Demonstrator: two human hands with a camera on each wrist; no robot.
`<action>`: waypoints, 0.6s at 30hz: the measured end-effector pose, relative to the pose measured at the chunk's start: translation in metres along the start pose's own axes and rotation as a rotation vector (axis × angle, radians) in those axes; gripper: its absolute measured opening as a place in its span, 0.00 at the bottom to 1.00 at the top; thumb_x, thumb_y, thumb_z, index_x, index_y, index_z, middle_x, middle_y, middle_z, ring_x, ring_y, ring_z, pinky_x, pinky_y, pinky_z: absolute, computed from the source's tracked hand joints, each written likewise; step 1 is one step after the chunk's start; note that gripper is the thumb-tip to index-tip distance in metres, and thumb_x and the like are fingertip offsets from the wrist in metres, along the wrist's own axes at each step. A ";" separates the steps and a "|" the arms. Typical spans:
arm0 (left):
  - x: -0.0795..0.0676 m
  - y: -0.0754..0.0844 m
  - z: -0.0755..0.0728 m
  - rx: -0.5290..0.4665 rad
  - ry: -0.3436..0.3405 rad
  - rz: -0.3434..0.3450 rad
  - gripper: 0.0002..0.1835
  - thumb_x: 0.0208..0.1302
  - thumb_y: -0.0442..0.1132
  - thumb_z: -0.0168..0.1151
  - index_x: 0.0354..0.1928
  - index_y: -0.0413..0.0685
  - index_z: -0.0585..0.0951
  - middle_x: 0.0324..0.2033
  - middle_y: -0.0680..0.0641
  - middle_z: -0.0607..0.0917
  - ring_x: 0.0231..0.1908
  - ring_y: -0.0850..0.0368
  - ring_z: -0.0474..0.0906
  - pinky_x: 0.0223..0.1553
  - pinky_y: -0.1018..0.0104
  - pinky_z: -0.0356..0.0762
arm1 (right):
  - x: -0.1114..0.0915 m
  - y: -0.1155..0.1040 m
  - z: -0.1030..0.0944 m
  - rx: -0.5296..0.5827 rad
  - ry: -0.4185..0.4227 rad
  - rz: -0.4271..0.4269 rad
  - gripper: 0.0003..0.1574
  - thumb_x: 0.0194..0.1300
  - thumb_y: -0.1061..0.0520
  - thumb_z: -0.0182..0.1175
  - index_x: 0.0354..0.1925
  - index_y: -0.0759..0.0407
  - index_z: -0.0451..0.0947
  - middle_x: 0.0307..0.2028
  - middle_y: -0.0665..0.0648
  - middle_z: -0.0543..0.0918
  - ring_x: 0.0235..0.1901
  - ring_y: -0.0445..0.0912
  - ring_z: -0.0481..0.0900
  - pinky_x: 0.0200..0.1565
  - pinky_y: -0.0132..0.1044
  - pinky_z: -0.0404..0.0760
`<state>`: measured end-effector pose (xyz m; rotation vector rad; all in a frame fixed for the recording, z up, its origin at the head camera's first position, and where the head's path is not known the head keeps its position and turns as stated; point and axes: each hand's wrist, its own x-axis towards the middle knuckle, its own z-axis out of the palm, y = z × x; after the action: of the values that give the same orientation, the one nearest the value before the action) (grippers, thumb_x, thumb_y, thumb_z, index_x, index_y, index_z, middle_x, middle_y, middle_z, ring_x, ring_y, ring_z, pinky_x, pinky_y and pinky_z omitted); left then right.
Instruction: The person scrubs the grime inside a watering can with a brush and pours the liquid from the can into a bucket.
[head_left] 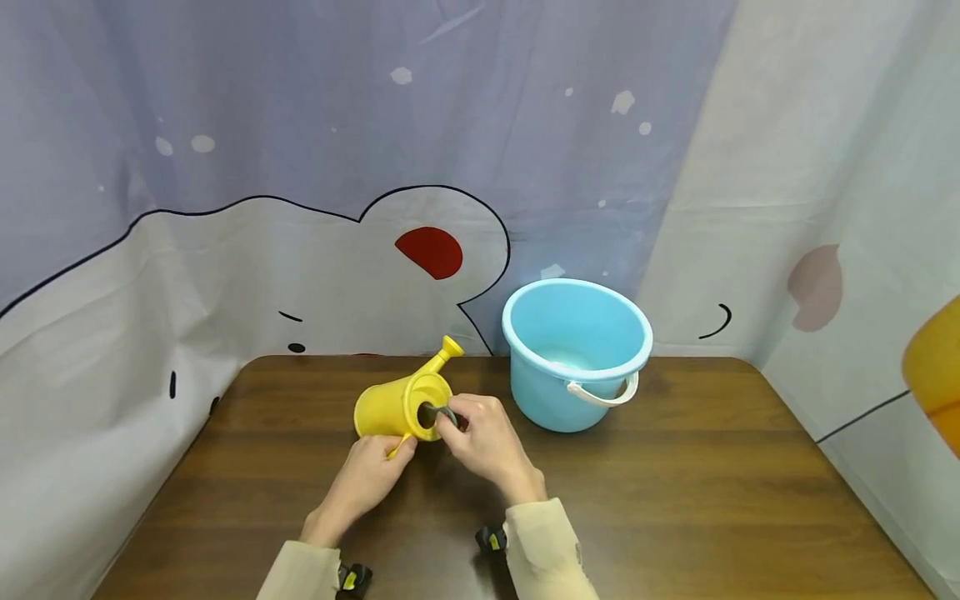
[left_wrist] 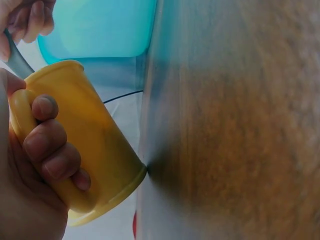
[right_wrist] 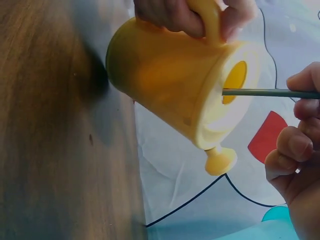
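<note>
A yellow watering can (head_left: 382, 407) is tilted over the tabletop, its round top opening turned to the right and toward the person. My left hand (head_left: 369, 475) grips its handle, fingers curled round it in the left wrist view. With thumb and fingers, my right hand (head_left: 487, 442) pinches a thin grey-green tool (right_wrist: 280, 93). The tool's far end reaches into the can's opening and is hidden there. Its held part looks curved in the left wrist view (left_wrist: 19, 59), but its kind is unclear. The can's spout (head_left: 435, 362) points up and away.
A light blue bucket (head_left: 543, 396) with a white handle (head_left: 609, 401) stands upright to the right of the can. The brown wooden table (head_left: 712, 492) extends around them. A printed curtain (head_left: 315, 275) hangs behind the table. Something yellow (head_left: 933, 375) shows at the far right edge.
</note>
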<state>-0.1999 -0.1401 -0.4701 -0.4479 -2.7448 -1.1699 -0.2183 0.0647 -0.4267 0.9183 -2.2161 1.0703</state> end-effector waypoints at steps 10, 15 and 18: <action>-0.001 0.001 0.000 -0.005 -0.003 -0.014 0.28 0.72 0.49 0.55 0.12 0.51 0.64 0.10 0.61 0.59 0.13 0.68 0.51 0.19 0.71 0.50 | 0.001 -0.003 -0.002 0.009 -0.016 0.031 0.19 0.58 0.64 0.59 0.16 0.50 0.65 0.16 0.44 0.63 0.17 0.36 0.62 0.20 0.27 0.62; -0.001 0.000 0.000 -0.002 0.001 -0.014 0.27 0.71 0.48 0.55 0.12 0.52 0.65 0.10 0.61 0.59 0.14 0.68 0.51 0.19 0.71 0.51 | -0.001 0.000 0.002 0.013 -0.047 0.078 0.18 0.60 0.63 0.59 0.17 0.50 0.67 0.16 0.44 0.64 0.18 0.36 0.63 0.21 0.27 0.63; -0.002 0.001 0.000 -0.006 -0.004 -0.020 0.27 0.71 0.48 0.55 0.12 0.53 0.64 0.10 0.61 0.59 0.13 0.68 0.51 0.18 0.71 0.51 | -0.003 0.002 0.006 0.006 -0.066 0.114 0.19 0.61 0.62 0.59 0.17 0.50 0.67 0.16 0.44 0.64 0.18 0.36 0.63 0.21 0.27 0.63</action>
<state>-0.1974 -0.1399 -0.4703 -0.4255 -2.7560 -1.1837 -0.2186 0.0622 -0.4334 0.8491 -2.3449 1.1137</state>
